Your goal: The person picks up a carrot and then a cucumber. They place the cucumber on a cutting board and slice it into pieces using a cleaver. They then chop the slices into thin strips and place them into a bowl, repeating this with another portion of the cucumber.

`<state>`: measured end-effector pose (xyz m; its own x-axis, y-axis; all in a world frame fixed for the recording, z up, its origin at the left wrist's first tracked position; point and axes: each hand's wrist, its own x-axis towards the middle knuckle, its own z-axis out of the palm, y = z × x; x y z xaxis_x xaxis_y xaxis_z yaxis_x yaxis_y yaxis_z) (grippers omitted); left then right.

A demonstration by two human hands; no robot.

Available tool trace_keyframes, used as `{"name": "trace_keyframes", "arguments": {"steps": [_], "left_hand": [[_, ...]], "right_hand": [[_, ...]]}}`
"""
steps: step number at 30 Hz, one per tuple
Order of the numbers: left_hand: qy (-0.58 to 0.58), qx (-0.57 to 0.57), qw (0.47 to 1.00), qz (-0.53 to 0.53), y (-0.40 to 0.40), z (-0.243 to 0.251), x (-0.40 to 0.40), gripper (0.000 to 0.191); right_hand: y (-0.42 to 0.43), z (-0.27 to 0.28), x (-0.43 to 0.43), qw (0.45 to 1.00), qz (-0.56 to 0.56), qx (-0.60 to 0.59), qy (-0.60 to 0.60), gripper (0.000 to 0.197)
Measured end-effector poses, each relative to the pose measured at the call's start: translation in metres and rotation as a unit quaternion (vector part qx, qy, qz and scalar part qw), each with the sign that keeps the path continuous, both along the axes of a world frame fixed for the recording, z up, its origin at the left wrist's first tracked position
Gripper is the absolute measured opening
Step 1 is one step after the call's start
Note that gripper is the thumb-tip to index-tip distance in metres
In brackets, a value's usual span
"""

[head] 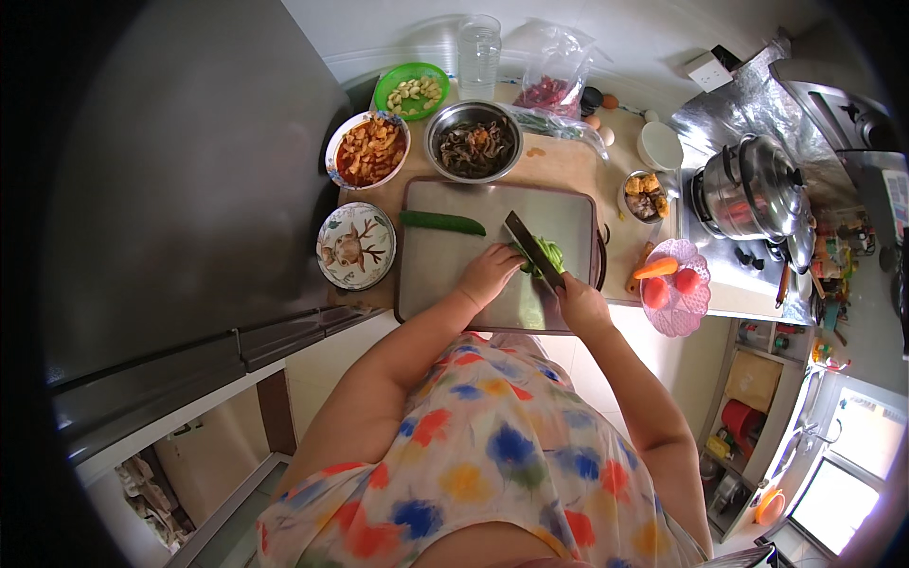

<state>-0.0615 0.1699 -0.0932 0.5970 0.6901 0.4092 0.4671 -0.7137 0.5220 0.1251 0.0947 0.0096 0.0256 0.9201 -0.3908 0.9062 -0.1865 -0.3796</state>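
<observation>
My right hand [584,307] grips the handle of a kitchen cleaver [529,241], whose dark blade slants up and left over a metal cutting board [454,284]. Right of the blade lies a small heap of cut green strips [551,253], apparently cucumber. The fingertips of my left hand [491,273] hold down green pieces close against the blade's left side; the fingers partly hide them. Farther left on the board rests a whole cucumber [443,223], apart from both hands.
Behind the board stand a steel bowl of dark food strips [474,145], a bowl of red-sauced food [369,150] and a green basket of garlic cloves [412,91]. A deer-patterned plate [355,246] sits left. Rightward are a pink basket [678,316] with tomatoes and carrot, and a steel pot [749,188].
</observation>
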Motion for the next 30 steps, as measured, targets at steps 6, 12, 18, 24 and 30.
{"name": "trace_keyframes", "arguments": {"steps": [6,12,18,24,30], "left_hand": [[0.005,0.005,1.0,-0.004,0.001,-0.008,0.0,0.024],[0.005,0.01,1.0,-0.005,0.002,-0.006,-0.001,0.022],[0.013,0.009,1.0,0.004,0.0,-0.008,-0.001,0.02],[0.012,0.007,1.0,0.009,0.001,-0.01,0.0,0.018],[0.009,0.013,1.0,0.005,0.001,-0.013,-0.001,0.017]], "right_hand": [[-0.007,0.011,-0.002,1.0,0.004,-0.01,-0.005,0.023],[-0.007,0.01,-0.011,1.0,0.0,-0.005,-0.005,0.02],[0.0,-0.016,-0.013,0.999,0.022,-0.016,-0.031,0.025],[0.004,-0.014,-0.01,1.0,-0.006,0.006,-0.013,0.022],[-0.001,0.013,-0.013,1.0,-0.02,0.0,-0.007,0.019]]}}
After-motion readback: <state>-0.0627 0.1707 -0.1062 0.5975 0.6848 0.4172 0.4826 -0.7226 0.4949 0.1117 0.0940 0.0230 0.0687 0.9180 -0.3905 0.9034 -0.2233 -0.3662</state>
